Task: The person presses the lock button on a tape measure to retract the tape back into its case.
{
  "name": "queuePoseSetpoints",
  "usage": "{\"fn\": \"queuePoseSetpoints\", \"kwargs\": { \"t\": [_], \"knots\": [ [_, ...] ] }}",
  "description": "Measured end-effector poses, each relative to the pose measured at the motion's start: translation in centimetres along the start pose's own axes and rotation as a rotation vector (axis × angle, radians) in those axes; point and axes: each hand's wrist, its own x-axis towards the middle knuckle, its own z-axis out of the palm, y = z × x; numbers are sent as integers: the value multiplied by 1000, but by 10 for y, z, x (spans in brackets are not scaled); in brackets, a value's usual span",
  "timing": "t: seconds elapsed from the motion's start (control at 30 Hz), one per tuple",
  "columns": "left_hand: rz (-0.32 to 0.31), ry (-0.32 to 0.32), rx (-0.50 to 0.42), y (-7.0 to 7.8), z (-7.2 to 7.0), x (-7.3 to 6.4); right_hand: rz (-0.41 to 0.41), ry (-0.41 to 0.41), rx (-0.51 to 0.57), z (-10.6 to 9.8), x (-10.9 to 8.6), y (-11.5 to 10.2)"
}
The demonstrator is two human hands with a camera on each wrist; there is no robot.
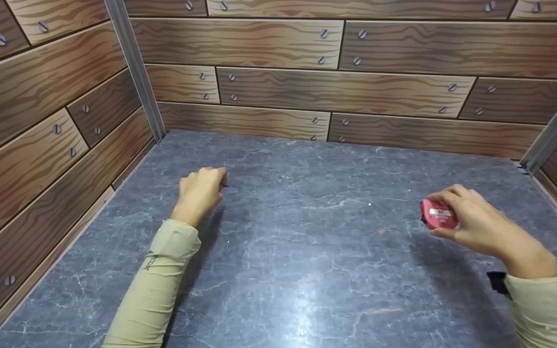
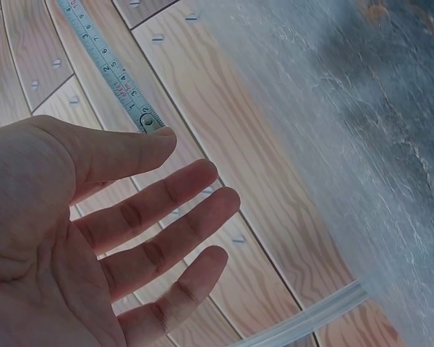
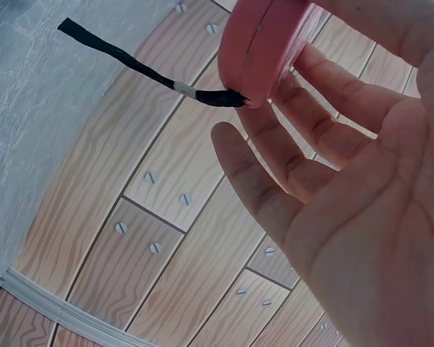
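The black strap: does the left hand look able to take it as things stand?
Probably not: the left hand is well away and seems to pinch the tape. The strap itself sticks out free beside the right hand.

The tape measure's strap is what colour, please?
Black strap with a grey band, clearest in right wrist view.

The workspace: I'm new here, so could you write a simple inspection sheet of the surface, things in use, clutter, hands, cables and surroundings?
Surface: blue-grey marbled tabletop.
Things in use: pink-red tape measure with a black strap; its numbered blade shows in the left wrist view.
Clutter: tiny white specks on the tabletop.
Hands: left hand pinches the blade's end; right hand holds the tape measure's case.
Cables: nothing seen.
Surroundings: plank-patterned walls, metal corner strips.
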Motion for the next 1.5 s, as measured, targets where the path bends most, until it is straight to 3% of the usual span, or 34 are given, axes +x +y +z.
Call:
{"fn": "queuePoseSetpoints", "kwargs": {
  "t": [0.37, 0.6, 1.5],
  "knots": [
    [9, -7, 0, 3, 1, 1, -27, 16, -9, -1, 1, -1],
    [-2, -20, -5, 1, 0, -3, -15, -16, 15, 0, 3, -6],
    [40, 4, -15, 8, 4, -3, -64, 11, -12, 5, 3, -8]
  ]
}}
